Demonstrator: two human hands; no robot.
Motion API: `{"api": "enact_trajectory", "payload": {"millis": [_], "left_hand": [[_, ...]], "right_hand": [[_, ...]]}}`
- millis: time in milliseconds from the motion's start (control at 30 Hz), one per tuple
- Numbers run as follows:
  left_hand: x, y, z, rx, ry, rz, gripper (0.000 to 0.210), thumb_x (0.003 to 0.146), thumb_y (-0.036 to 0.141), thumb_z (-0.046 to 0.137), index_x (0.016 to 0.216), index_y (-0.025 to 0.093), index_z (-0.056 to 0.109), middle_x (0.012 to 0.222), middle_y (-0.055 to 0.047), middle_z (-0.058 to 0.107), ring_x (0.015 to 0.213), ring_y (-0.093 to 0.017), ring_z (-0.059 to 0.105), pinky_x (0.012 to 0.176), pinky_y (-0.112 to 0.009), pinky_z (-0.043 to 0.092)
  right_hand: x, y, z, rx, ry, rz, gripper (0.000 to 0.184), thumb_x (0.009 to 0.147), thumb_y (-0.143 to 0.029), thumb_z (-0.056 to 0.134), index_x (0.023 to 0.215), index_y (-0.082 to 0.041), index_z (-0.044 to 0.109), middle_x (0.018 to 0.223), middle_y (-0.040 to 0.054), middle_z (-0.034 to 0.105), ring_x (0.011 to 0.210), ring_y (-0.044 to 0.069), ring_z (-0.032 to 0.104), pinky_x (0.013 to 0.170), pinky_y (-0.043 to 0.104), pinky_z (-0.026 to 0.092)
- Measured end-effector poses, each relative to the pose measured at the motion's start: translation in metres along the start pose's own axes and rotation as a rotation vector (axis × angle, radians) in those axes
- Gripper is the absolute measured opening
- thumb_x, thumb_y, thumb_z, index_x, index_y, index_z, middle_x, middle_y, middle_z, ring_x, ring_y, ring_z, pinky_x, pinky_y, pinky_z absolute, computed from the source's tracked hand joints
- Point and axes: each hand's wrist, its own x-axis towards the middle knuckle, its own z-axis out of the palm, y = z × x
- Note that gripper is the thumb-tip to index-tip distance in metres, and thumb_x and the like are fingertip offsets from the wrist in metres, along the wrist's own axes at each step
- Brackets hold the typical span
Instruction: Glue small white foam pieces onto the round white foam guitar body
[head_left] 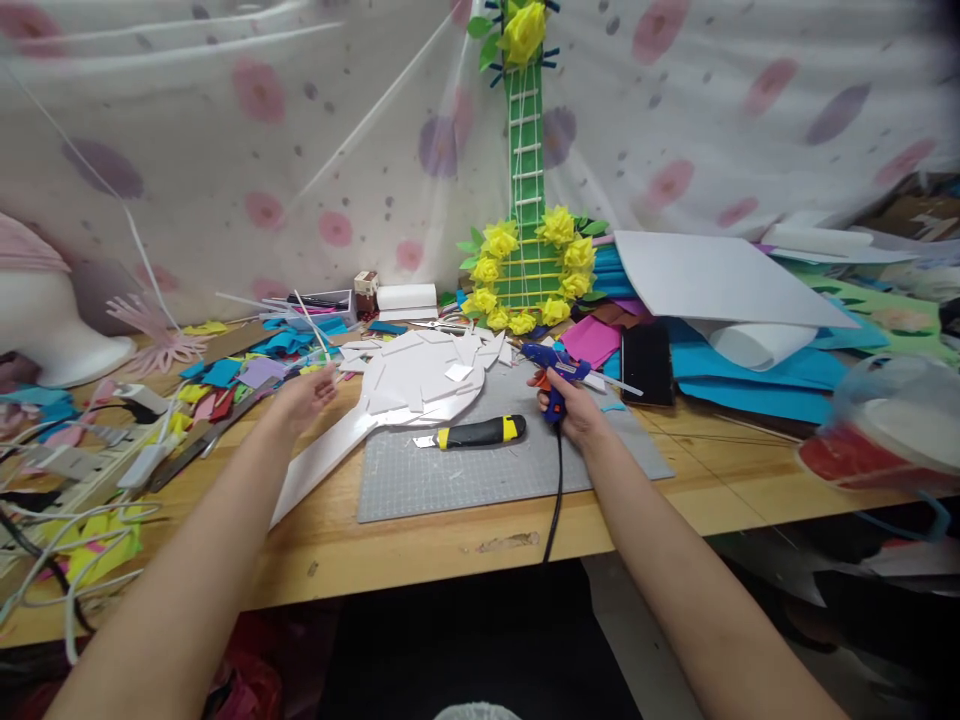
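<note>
My right hand [574,400] is wrapped round the handle of a blue hot glue gun [559,362]. Its nozzle points left, a pale glue stick [622,384] pokes out of its back, and a black cord hangs down over the table edge. Fingertips of my left hand [307,397] are pinched at the lower end of a thin pale stick [311,322] that slants up and left. Between my hands lies a white banjo-shaped cutout [409,375] with a long neck, covered with loose white scraps. A black and yellow utility knife [480,432] rests on the grey cutting mat [465,485], blade out.
A green paper guitar with yellow flowers [527,200] stands against the curtain. Coloured scraps [262,370] and cables [90,545] crowd the left. White board [720,275], blue paper [750,375], a black phone-like slab [647,362] and a plastic cup [885,430] lie right.
</note>
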Motion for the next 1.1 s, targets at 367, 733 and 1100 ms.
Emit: {"api": "enact_trajectory", "payload": {"millis": [367, 733, 1100], "left_hand": [[-0.055, -0.026, 0.060, -0.393, -0.476, -0.252, 0.023, 0.091, 0.024, 0.044, 0.089, 0.011, 0.063, 0.078, -0.008, 0.066, 0.072, -0.012, 0.063, 0.067, -0.023, 0.055], [-0.051, -0.034, 0.057, -0.428, -0.485, -0.305, 0.018, 0.089, 0.025, 0.049, 0.087, 0.013, 0.062, 0.070, -0.003, 0.065, 0.063, -0.010, 0.063, 0.064, -0.021, 0.056], [-0.056, -0.037, 0.058, -0.400, -0.526, -0.306, 0.020, 0.085, 0.025, 0.057, 0.100, 0.013, 0.064, 0.088, -0.006, 0.069, 0.072, -0.010, 0.065, 0.064, -0.019, 0.056]], "right_hand": [[-0.008, -0.022, 0.087, -0.466, -0.264, 0.003, 0.037, 0.066, -0.052, 0.068, 0.061, -0.017, 0.057, 0.049, -0.0017, 0.050, 0.041, 0.007, 0.039, 0.041, 0.022, 0.032], [-0.015, -0.004, 0.116, -0.483, -0.330, 0.036, 0.037, 0.065, -0.051, 0.068, 0.064, -0.015, 0.056, 0.055, -0.0001, 0.055, 0.041, 0.006, 0.039, 0.038, 0.021, 0.032], [-0.005, -0.002, 0.110, -0.507, -0.224, 0.018, 0.035, 0.067, -0.049, 0.068, 0.066, -0.016, 0.055, 0.053, -0.0010, 0.053, 0.040, 0.006, 0.039, 0.036, 0.020, 0.032]]}}
